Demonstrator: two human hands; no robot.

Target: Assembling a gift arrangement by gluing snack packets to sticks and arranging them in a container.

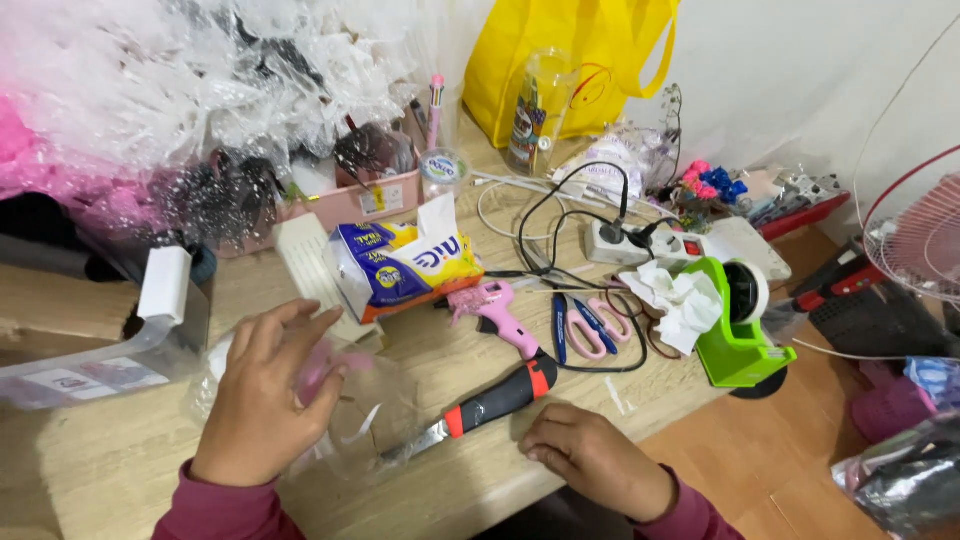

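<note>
**Two hands at the near edge, one on a clear wrap**

Nearest to the camera are both hands, resting on the wooden table (120,450) at its near edge. On the left, the left hand (262,398) lies over a clear plastic wrap (365,420) that has something pink (318,368) inside; its fingers (300,325) are spread and curved over the top, holding the wrap lightly and not clamped hard. Toward the right, the right hand (592,455) rests knuckles up on the table with the fingers curled together under it, and whether it holds some small thing I cannot tell.

Between the hands lies a utility knife (490,400) with a black and red handle; its blade points left and seems to reach under the edge of the wrap. Neither hand touches it.

To handle the wrap well, I judge the left hand should keep the plastic flat and steady while staying clear of the blade (the thin film can slip or crease easily), and the fingers should press softly so the pink thing is not crushed.

Farther on the table are a pink glue gun (497,312), scissors (585,328), a tissue pack (400,268) and, at the right, a green tape dispenser (738,330).
</note>
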